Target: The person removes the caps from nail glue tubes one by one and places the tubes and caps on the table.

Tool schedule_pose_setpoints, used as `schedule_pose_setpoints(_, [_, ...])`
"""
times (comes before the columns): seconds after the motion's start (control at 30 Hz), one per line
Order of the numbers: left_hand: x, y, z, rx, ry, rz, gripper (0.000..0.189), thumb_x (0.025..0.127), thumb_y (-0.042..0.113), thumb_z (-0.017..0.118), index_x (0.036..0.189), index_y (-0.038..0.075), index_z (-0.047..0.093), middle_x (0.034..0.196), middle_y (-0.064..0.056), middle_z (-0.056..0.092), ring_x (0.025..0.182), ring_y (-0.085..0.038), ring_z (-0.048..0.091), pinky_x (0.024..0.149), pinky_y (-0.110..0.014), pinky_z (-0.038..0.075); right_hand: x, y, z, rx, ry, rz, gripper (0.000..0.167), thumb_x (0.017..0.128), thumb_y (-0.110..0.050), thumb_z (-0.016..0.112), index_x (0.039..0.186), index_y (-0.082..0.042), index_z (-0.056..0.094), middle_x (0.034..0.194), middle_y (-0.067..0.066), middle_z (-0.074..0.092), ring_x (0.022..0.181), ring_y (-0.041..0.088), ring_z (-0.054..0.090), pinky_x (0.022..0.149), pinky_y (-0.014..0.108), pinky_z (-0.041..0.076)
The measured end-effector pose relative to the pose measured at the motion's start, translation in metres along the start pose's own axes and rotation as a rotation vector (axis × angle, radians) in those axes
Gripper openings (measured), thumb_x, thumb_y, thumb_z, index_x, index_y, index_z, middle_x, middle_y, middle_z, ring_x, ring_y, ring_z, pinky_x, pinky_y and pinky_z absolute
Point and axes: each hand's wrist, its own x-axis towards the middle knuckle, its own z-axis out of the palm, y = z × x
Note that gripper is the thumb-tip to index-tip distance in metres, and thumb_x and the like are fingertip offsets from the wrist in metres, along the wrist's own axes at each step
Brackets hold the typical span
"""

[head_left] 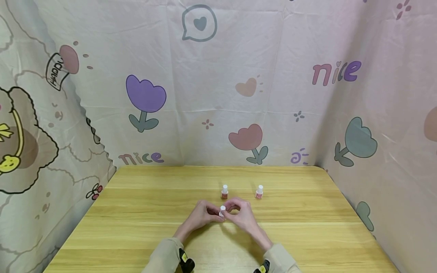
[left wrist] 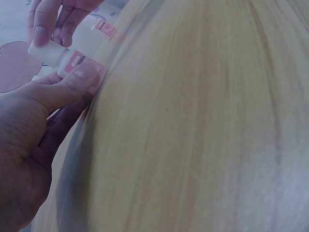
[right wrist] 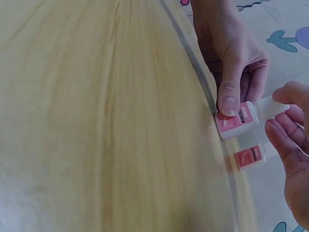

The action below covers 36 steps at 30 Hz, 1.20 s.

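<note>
A small white bottle (left wrist: 70, 63) with a pink label and a white cap (left wrist: 47, 53) stands at the middle of the table, between both hands. My left hand (head_left: 202, 215) grips the bottle's body, its thumb pressed over the label, as the right wrist view also shows. From the other side, my right hand (head_left: 242, 215) pinches the cap between thumb and fingers. The cap sits at the bottle's top, in line with the body. Part of the label is hidden under the left thumb.
Just beyond the hands stands a second small bottle (head_left: 224, 192) with a red label. A third bottle (head_left: 259, 192), pink-labelled, is upright farther right. The wooden table (head_left: 143, 204) ends at a printed cloth (head_left: 205, 83) hung behind and along both sides.
</note>
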Motion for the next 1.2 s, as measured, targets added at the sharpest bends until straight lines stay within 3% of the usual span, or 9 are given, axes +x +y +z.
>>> schedule_pose_setpoints(0.23, [0.0001, 0.0001, 0.0014, -0.016, 0.013, 0.000, 0.015, 0.080, 0.015, 0.085, 0.093, 0.009, 0.081, 0.088, -0.008, 0.080, 0.073, -0.001, 0.070, 0.068, -0.018, 0.056, -0.0003, 0.0018, 0.0007, 0.020, -0.014, -0.020, 0.015, 0.082, 0.012, 0.072, 0.096, 0.013, 0.068, 0.093, 0.028, 0.072, 0.081, 0.039, 0.070, 0.082, 0.048, 0.060])
schedule_pose_setpoints(0.47, [-0.0005, 0.0029, 0.0028, -0.025, 0.027, -0.011, 0.015, 0.079, 0.011, 0.085, 0.092, 0.007, 0.081, 0.089, -0.011, 0.080, 0.075, -0.010, 0.073, 0.068, -0.018, 0.056, -0.0007, 0.0027, 0.0007, 0.033, -0.024, -0.037, 0.015, 0.082, 0.013, 0.071, 0.097, 0.013, 0.067, 0.095, 0.029, 0.071, 0.083, 0.040, 0.070, 0.083, 0.050, 0.060])
schedule_pose_setpoints(0.63, [-0.0004, 0.0018, 0.0014, -0.012, 0.020, -0.019, 0.016, 0.079, 0.015, 0.086, 0.093, 0.010, 0.081, 0.089, -0.008, 0.080, 0.074, -0.006, 0.072, 0.069, -0.018, 0.057, -0.0008, 0.0024, 0.0006, 0.034, -0.011, -0.023, 0.015, 0.083, 0.010, 0.073, 0.097, 0.012, 0.068, 0.095, 0.029, 0.071, 0.083, 0.041, 0.069, 0.083, 0.049, 0.060])
schedule_pose_setpoints(0.93, [-0.0004, 0.0018, 0.0000, 0.025, 0.008, -0.019, 0.017, 0.080, 0.020, 0.086, 0.095, 0.013, 0.082, 0.089, -0.003, 0.080, 0.075, -0.001, 0.071, 0.069, -0.019, 0.057, -0.0003, 0.0018, 0.0001, 0.011, 0.011, -0.005, 0.014, 0.083, 0.007, 0.076, 0.094, 0.010, 0.069, 0.090, 0.027, 0.072, 0.078, 0.025, 0.069, 0.077, 0.045, 0.061])
schedule_pose_setpoints(1.2, [-0.0008, 0.0023, 0.0005, -0.005, 0.012, -0.007, 0.016, 0.079, 0.018, 0.086, 0.093, 0.011, 0.081, 0.089, -0.007, 0.080, 0.075, -0.004, 0.072, 0.070, -0.019, 0.057, -0.0002, 0.0006, -0.0001, 0.026, -0.015, -0.027, 0.014, 0.083, 0.011, 0.072, 0.096, 0.013, 0.068, 0.093, 0.028, 0.072, 0.081, 0.039, 0.070, 0.082, 0.050, 0.060])
